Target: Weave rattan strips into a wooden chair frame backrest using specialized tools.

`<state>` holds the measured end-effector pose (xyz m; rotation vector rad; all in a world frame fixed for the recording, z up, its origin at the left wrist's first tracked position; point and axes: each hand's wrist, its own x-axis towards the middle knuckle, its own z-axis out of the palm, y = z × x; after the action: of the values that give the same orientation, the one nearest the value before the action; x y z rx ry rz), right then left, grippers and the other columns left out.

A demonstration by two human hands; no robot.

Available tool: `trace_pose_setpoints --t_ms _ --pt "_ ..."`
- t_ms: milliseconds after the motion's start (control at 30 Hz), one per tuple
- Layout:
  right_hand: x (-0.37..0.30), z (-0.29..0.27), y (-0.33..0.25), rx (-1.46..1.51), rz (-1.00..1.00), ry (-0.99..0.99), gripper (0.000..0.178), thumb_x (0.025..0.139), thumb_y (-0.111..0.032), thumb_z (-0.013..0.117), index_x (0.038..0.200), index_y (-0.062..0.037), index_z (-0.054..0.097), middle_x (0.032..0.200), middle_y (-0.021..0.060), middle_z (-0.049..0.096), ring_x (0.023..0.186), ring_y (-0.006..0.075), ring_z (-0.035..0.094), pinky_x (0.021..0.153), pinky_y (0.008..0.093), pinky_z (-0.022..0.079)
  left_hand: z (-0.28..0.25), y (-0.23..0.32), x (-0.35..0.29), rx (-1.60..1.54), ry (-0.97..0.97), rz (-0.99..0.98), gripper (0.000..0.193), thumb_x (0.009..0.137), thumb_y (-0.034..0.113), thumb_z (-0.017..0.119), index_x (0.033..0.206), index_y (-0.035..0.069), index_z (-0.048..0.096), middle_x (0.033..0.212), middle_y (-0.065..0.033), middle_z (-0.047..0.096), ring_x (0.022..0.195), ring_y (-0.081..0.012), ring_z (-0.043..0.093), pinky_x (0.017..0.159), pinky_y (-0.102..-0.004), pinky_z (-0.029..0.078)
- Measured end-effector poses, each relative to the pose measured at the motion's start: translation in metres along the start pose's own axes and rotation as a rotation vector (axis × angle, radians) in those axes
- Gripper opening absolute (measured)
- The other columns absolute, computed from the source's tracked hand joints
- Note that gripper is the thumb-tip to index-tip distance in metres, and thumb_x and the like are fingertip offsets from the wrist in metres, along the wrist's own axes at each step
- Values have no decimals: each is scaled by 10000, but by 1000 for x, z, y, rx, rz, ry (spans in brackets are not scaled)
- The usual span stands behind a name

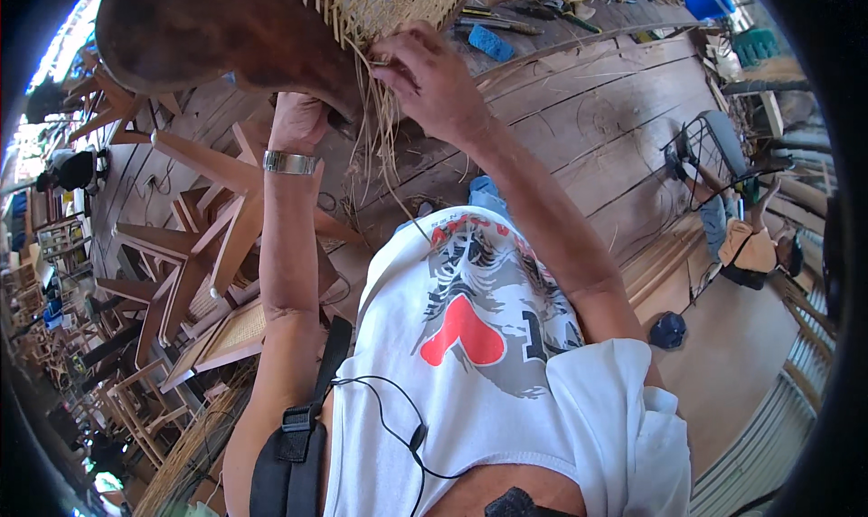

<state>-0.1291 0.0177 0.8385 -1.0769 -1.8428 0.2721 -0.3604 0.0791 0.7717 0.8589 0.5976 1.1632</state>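
At the top of the view is a large dark brown wooden piece (208, 33), smooth and curved, with a woven cane panel (398, 1) beside it. Loose cane strands (375, 123) hang from the edge of the weave. My right hand (429, 78) is at that edge, fingers closed in a pinch around a cane strand. Under the lower rim of the wood is my left hand (298, 122), its wrist in a metal watch band; the wood hides its fingers, so their grip does not show.
Several wooden frames with splayed legs (199, 237) crowd the left side. On the bench at the top right lie hand tools (579, 15) and a blue block (491, 42). Farther right, a person in an orange top (750, 246) sits near a dark chair (719, 142).
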Motion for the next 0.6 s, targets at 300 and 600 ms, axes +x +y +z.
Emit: trace_pose_setpoints --t_ms 300,600 --pt "-27 14 -14 -141 -129 78 396 870 -80 770 1239 -61 628 1325 121 541 995 284 671 851 396 582 -10 -5 6 -42 72 26 386 980 270 722 1285 61 610 1195 -93 677 1084 -242 655 938 -417 560" --pt "-51 23 -19 86 -22 108 459 864 -39 765 1293 -69 602 1324 133 545 987 263 670 855 384 583 -36 0 0 -388 -29 -84 405 1011 284 674 1321 36 591 1299 -152 651 1204 -319 619 1046 -484 520"
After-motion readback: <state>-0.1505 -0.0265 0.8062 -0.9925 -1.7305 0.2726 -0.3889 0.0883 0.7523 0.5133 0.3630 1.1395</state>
